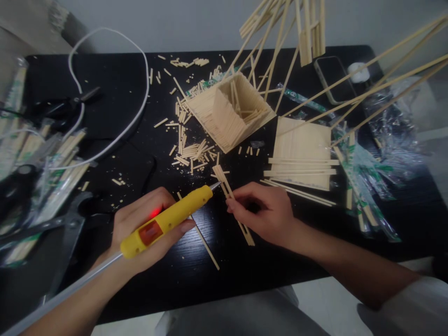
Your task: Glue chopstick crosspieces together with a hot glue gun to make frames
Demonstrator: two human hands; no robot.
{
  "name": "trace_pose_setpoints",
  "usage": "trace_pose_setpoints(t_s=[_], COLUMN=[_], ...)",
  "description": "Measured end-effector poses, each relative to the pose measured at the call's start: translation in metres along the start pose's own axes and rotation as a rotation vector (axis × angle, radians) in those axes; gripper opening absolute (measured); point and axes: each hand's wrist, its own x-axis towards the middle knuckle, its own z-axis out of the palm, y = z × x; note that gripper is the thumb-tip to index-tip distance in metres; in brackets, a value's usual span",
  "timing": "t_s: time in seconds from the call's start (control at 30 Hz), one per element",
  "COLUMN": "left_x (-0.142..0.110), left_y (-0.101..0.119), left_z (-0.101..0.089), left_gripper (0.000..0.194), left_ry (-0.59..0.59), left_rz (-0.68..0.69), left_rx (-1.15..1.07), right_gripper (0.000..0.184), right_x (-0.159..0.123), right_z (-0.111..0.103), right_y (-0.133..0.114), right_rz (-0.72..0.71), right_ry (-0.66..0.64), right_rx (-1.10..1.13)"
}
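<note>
My left hand is closed around a yellow hot-glue pen with a red window, a glowing red light and a pale cord at its rear. The metal tip points right and meets the upper part of a narrow frame of wooden sticks. My right hand pinches that frame between thumb and fingers, holding it tilted above the table. A thin loose stick lies under the pen, partly hidden by my left hand.
A stick-built box on a base stands behind, with cut stick pieces scattered around. A flat stick panel lies right. Long sticks jut across the upper right. Pliers, a white cable and a phone surround the area.
</note>
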Motion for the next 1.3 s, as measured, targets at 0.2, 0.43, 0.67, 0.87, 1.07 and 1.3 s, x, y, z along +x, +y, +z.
trace_pose_setpoints(t_s=[0.2, 0.43, 0.67, 0.87, 1.07, 1.3], left_x=[0.000, -0.001, -0.002, 0.000, 0.007, 0.007], left_y=[-0.002, -0.001, -0.003, 0.000, 0.006, 0.005], left_z=[-0.002, -0.004, -0.004, -0.004, -0.003, -0.006], left_gripper=[0.028, 0.018, 0.020, 0.024, 0.033, 0.038], left_ry=[-0.003, -0.024, -0.010, 0.038, 0.078, 0.092], left_rz=[0.018, 0.014, 0.002, 0.001, 0.002, 0.003], left_rx=[0.009, -0.020, 0.026, 0.029, 0.039, 0.096], right_gripper=[0.010, 0.010, 0.011, 0.009, 0.011, 0.011], right_x=[0.000, 0.001, 0.001, 0.000, 0.000, 0.001], right_z=[0.000, -0.001, -0.002, -0.001, 0.000, -0.001], right_y=[0.000, -0.002, -0.001, -0.001, -0.001, -0.001], right_rz=[-0.003, 0.013, 0.001, 0.000, 0.000, -0.011], right_ry=[0.010, 0.004, 0.001, 0.005, -0.003, -0.015], right_rx=[-0.029, -0.046, -0.053, -0.039, -0.043, -0.051])
